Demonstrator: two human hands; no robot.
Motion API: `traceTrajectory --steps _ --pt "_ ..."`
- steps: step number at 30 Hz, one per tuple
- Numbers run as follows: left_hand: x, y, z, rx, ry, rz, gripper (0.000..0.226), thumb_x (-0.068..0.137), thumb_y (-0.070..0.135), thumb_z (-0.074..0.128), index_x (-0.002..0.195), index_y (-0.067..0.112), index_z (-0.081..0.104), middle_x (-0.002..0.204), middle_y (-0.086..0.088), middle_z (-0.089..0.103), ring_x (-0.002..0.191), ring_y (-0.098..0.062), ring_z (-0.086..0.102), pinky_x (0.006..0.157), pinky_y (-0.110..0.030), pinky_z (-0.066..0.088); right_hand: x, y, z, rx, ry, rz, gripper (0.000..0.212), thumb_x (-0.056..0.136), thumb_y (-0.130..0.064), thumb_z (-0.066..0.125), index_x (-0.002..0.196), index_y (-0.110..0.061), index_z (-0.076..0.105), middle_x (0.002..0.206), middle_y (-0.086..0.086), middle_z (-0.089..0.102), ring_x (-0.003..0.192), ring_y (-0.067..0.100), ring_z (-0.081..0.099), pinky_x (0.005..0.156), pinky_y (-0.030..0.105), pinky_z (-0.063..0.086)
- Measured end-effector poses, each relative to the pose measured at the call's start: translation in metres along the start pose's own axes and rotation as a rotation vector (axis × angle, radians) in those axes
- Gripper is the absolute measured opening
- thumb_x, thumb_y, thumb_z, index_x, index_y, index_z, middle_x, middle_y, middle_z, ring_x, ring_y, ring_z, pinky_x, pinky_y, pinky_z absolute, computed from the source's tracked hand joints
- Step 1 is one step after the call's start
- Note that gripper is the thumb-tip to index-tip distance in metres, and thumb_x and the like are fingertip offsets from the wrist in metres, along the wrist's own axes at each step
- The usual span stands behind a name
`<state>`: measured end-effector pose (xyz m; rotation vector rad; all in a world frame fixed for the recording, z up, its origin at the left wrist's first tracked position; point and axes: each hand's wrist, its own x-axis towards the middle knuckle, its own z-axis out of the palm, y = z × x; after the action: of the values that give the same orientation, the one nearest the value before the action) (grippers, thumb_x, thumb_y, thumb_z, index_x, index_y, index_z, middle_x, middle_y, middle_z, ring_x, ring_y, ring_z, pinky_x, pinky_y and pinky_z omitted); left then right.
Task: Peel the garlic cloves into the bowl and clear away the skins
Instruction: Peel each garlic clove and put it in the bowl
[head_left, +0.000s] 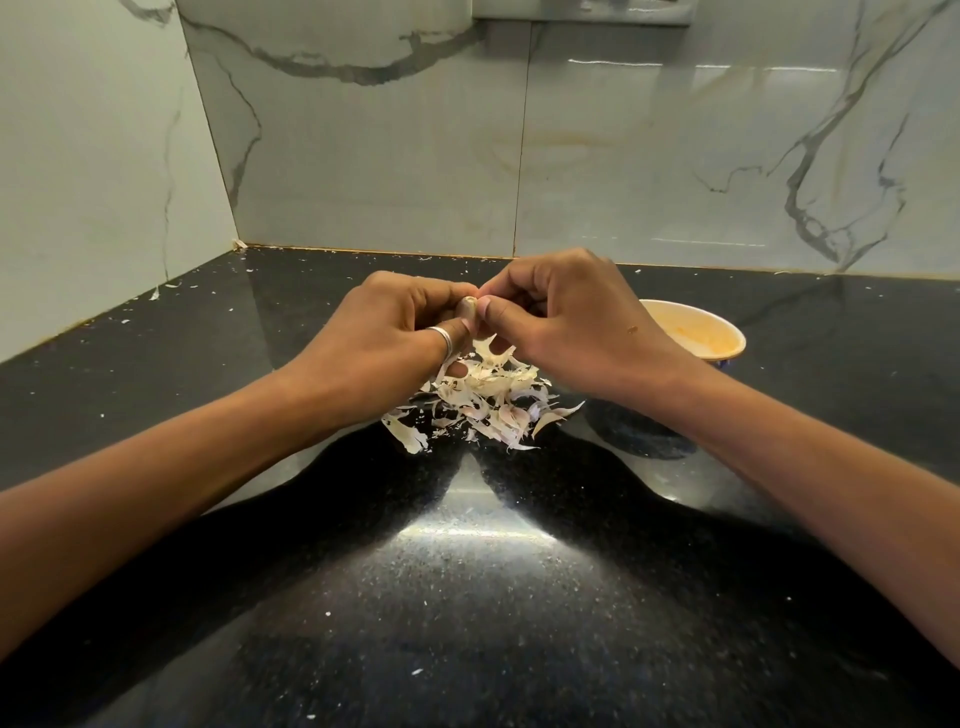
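Peeling: left hand (395, 327) and right hand (571, 322) pinch one garlic clove (469, 310), next due, I judge, for the bowl (724, 332) beyond the right hand.

Black speckled stone bench (467, 649), glossy, with a bright light glare near its front centre. Pale wall tiles (363, 156) with grey marble veining stand behind and on the left, meeting in a corner. A tan sealant strip (363, 253) runs along the bench-wall joint. Grey ledge (582, 10) at the top edge.
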<state>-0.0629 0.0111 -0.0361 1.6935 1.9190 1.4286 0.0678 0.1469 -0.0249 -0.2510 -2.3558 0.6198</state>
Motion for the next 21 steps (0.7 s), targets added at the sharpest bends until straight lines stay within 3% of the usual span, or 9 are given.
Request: traceTrajectory --steps 3,6,12,14,17,19,21 --pt "-0.0004 -0.0010 0.0006 0.026 -0.008 -0.004 0.026 0.102 0.014 0.056 0.120 0.023 0.073 0.098 0.001 0.076 0.083 -0.003 0.066 0.078 -0.023 0.059 -0.0007 -0.0012 0.0004 -0.041 0.008 -0.028 0.013 0.095 -0.019 0.070 0.089 -0.016 0.080 0.072 -0.005 0.076 0.065 0.010 0.072 0.064 0.040 0.059" --pt "-0.0007 -0.0017 0.0002 0.060 -0.006 -0.020 0.024 0.102 0.015 0.057 0.117 0.019 0.075 0.092 0.005 0.075 0.077 -0.005 0.070 0.071 -0.016 0.054 -0.0010 -0.0016 -0.0003 -0.070 0.021 -0.042 0.015 0.095 -0.021 0.069 0.086 -0.017 0.080 0.069 -0.005 0.074 0.063 0.012 0.071 0.061 0.040 0.058" --pt "0.0005 -0.0049 0.0020 0.074 -0.009 -0.050 0.020 0.101 0.020 0.058 0.110 0.023 0.077 0.077 0.010 0.071 0.070 -0.008 0.071 0.073 -0.026 0.059 -0.0037 -0.0035 -0.0007 -0.173 0.036 -0.105 0.018 0.094 -0.023 0.067 0.084 -0.014 0.079 0.067 -0.008 0.070 0.061 0.009 0.067 0.062 0.038 0.055" --pt "-0.0009 -0.0046 0.0028 0.071 -0.007 -0.050 0.020 0.101 0.020 0.058 0.105 0.024 0.078 0.072 0.012 0.069 0.065 -0.005 0.066 0.067 -0.020 0.053 -0.0037 -0.0034 0.0004 -0.176 0.042 -0.105 0.018 0.093 -0.025 0.069 0.082 -0.014 0.078 0.066 -0.007 0.070 0.060 0.009 0.067 0.060 0.037 0.055" --pt "-0.0030 -0.0035 0.0026 0.078 0.001 -0.053 0.022 0.101 0.020 0.058 0.093 0.022 0.079 0.064 0.006 0.064 0.059 -0.006 0.052 0.062 -0.021 0.043 -0.0037 -0.0036 0.0020 -0.169 0.049 -0.096 0.019 0.093 -0.025 0.069 0.080 -0.015 0.078 0.065 -0.007 0.070 0.059 0.009 0.066 0.059 0.037 0.055" --pt "-0.0038 -0.0027 0.0029 0.070 0.002 -0.056 0.022 0.101 0.019 0.058 0.093 0.022 0.079 0.069 -0.006 0.066 0.060 -0.009 0.052 0.063 -0.025 0.045 -0.0038 -0.0039 0.0021 -0.162 0.051 -0.093 0.019 0.093 -0.026 0.069 0.080 -0.016 0.078 0.064 -0.007 0.070 0.059 0.010 0.067 0.059 0.038 0.055" --pt "-0.0041 -0.0013 0.0037 0.049 0.012 -0.061 0.021 0.100 0.016 0.058 0.098 0.021 0.079 0.072 -0.002 0.070 0.059 -0.005 0.056 0.061 -0.019 0.047 -0.0038 -0.0044 0.0019 -0.159 0.056 -0.091 0.019 0.093 -0.026 0.069 0.080 -0.016 0.078 0.063 -0.006 0.070 0.059 0.010 0.067 0.059 0.037 0.055"
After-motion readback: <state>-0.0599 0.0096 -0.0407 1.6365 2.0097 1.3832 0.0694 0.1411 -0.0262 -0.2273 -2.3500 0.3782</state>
